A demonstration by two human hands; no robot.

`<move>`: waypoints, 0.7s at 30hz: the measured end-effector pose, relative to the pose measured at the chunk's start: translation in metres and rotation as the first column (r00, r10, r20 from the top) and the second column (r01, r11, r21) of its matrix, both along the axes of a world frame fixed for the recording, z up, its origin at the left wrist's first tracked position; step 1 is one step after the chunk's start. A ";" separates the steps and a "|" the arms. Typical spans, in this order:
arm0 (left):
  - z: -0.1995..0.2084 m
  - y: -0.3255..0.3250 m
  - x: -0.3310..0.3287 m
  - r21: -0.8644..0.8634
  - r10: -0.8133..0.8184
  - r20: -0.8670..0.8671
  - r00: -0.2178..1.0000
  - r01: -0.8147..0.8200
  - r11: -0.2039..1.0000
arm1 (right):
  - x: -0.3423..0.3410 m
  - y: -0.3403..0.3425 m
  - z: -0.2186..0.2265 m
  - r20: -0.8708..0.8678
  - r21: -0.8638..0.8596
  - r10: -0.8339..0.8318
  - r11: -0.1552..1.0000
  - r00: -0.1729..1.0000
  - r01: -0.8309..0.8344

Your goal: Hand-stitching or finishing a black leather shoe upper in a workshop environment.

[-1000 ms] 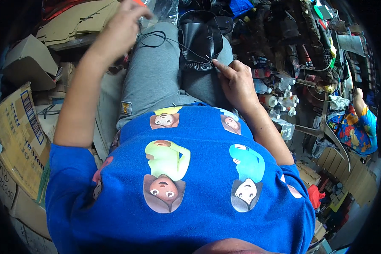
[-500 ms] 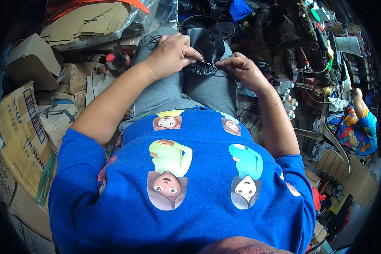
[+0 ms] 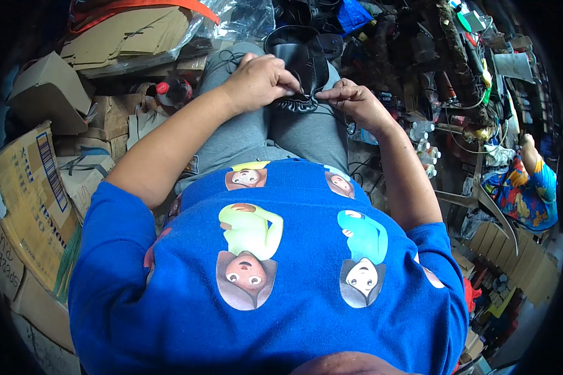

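A black leather shoe upper [image 3: 308,61] rests across my grey-trousered thighs, its near edge gathered into small puckers. My left hand [image 3: 261,80] comes in from the left, thumb and forefinger pinched together at that edge. Whatever thin thing sits between those fingertips is too small to name. From the right, my right hand [image 3: 355,103] pinches the puckered edge with thumb and index finger, close to the left fingertips. Thin black cord [image 3: 228,57] lies in loops on my left thigh, beside the left hand.
Cardboard boxes [image 3: 47,90] and flat cardboard sheets [image 3: 131,37] crowd the left side. A red-capped bottle [image 3: 174,92] stands near my left knee. Several clear plastic bottles [image 3: 424,150], cables and tools fill the right. A person in a colourful garment [image 3: 525,194] sits far right.
My left fingertips have shifted slightly right and down along the puckered edge. A thin glint beside them no longer shows clearly. The right hand stays almost in place.
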State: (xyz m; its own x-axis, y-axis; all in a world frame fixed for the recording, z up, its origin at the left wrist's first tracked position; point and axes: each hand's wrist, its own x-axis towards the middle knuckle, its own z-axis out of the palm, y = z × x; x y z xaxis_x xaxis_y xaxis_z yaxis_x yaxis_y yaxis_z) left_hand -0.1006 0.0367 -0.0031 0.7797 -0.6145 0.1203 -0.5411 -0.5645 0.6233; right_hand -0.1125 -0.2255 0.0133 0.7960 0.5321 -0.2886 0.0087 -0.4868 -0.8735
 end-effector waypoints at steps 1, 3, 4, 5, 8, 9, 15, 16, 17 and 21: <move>-0.001 -0.005 0.006 -0.031 -0.051 -0.051 0.997 0.050 0.998 | 0.001 -0.001 -0.001 0.011 -0.002 0.020 1.000 1.000 -0.020; 0.000 -0.010 0.017 -0.082 -0.143 -0.119 0.983 0.134 0.988 | 0.001 0.001 0.000 -0.003 -0.009 0.007 1.000 1.000 -0.007; -0.001 -0.009 0.016 -0.080 -0.141 -0.115 0.983 0.133 0.988 | 0.001 0.003 0.001 -0.020 -0.018 -0.012 1.000 1.000 0.012; 0.000 -0.010 0.016 -0.095 -0.157 0.002 0.988 0.156 0.983 | 0.001 0.003 0.003 -0.015 -0.018 -0.009 1.000 1.000 0.009; 0.010 -0.005 0.003 -0.041 -0.130 0.205 0.970 0.141 0.989 | -0.012 0.007 0.012 0.118 -0.140 0.043 0.990 0.992 -0.026; 0.016 -0.003 -0.005 -0.056 -0.053 0.102 0.993 0.059 0.997 | -0.020 0.013 0.020 0.009 -0.057 -0.070 0.996 0.998 0.070; 0.015 -0.011 -0.008 -0.026 0.141 -0.379 0.915 -0.163 0.986 | -0.025 0.019 0.007 -0.239 0.093 -0.295 0.941 0.925 0.324; 0.017 -0.015 -0.008 0.032 0.168 -0.389 0.906 -0.169 0.985 | -0.024 0.019 0.006 -0.258 0.110 -0.298 0.936 0.919 0.335; 0.019 -0.018 -0.007 0.092 0.198 -0.395 0.897 -0.176 0.980 | -0.023 0.020 0.005 -0.276 0.130 -0.300 0.930 0.913 0.345; 0.003 -0.025 -0.004 0.034 0.157 -0.413 0.897 -0.157 0.987 | -0.017 0.026 0.004 -0.259 0.119 -0.324 0.924 0.910 0.363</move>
